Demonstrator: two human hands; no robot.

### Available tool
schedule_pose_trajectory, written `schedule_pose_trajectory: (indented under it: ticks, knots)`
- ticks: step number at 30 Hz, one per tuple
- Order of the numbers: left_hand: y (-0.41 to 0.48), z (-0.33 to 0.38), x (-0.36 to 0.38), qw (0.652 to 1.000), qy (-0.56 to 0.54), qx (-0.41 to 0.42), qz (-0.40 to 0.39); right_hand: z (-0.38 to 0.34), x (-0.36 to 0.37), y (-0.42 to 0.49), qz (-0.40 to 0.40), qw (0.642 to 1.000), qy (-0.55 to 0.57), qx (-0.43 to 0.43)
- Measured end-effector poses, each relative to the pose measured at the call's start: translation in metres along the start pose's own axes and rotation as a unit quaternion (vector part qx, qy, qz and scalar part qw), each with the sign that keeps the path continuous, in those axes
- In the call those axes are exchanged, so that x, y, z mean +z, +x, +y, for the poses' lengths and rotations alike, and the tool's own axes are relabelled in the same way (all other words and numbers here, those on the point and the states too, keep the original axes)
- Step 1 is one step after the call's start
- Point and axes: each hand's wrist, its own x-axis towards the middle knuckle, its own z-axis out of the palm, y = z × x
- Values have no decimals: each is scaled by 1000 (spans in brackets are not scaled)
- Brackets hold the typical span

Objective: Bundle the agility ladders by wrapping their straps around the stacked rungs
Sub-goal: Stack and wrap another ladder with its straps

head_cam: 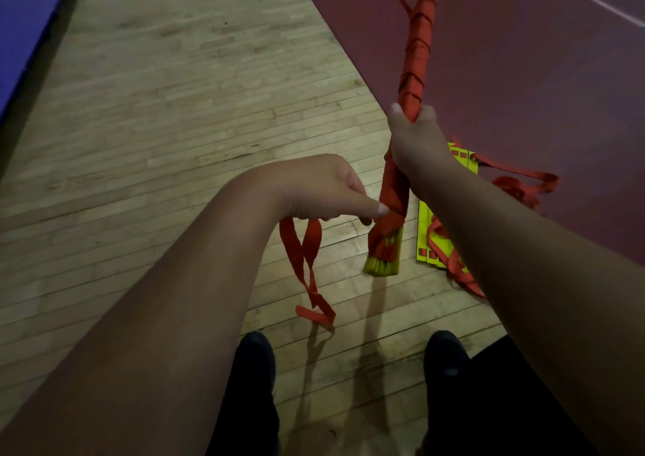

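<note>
The wooden gym floor (174, 106) ran beneath you and met a maroon painted zone (488, 71) along its right edge; you stood over that seam with the bundle (417, 54) held off the floor and tilted away from you; your right hand (413, 131) had its fingers curled tight round the bundle's middle, above which the strap lay in crossing turns up to the far end; your left hand (321, 187) pinched the loose strap (300, 249) against the bundle's lower part, thumb pressed there, the tail dangling toward the floor; the yellow rung ends (382, 263) showed bare below the wrapping. I judged the wrapping step well along, with only the near end left; the next move called for holding tension, carrying the tail round that bare end and tucking it; a second ladder (436, 242) lay unbundled on the floor at the seam.
</note>
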Motion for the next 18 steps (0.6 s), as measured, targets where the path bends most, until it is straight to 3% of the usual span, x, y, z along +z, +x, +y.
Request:
schedule_pose_trajectory:
  ticks: [8, 10, 14, 18]
  knots:
    - [11, 27, 36, 962, 222, -26, 156, 4, 9, 1, 17, 998, 33, 51]
    - [12, 24, 36, 969, 195, -21, 153, 2, 8, 2, 7, 994, 77, 82]
    - [3, 10, 14, 993, 40, -23, 106, 0, 1, 3, -52, 966, 227, 108]
    - [-6, -8, -6, 990, -122, -5, 67, -6, -12, 0, -127, 898, 393, 148]
